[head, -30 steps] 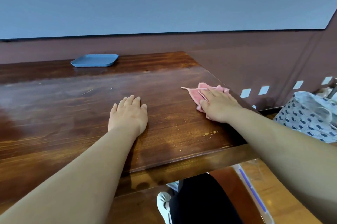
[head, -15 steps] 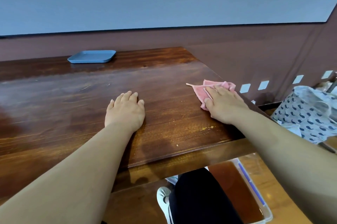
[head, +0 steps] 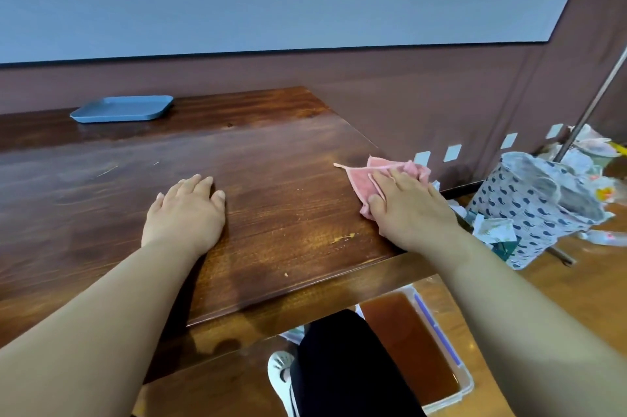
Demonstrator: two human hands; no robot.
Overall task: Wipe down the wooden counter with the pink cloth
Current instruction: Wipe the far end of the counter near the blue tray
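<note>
Near counter's right edge, right hand (head: 412, 209) is pressing flat, fingers straight, on pink cloth (head: 364, 180), covering most of it. Left hand (head: 185, 211) is resting palm-down, relaxed, on wooden counter (head: 271, 213). Blue tray (head: 124, 108) is sitting far back.

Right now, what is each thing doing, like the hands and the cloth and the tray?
Pink cloth: crumpled, pressed flat at the counter's right edge.
Right hand: fingers straight, pressing on the cloth.
Left hand: flat on the wood, holding nothing.
Wooden counter: streaky, with small crumbs near the front.
Flat blue tray: empty, at the back.
</note>
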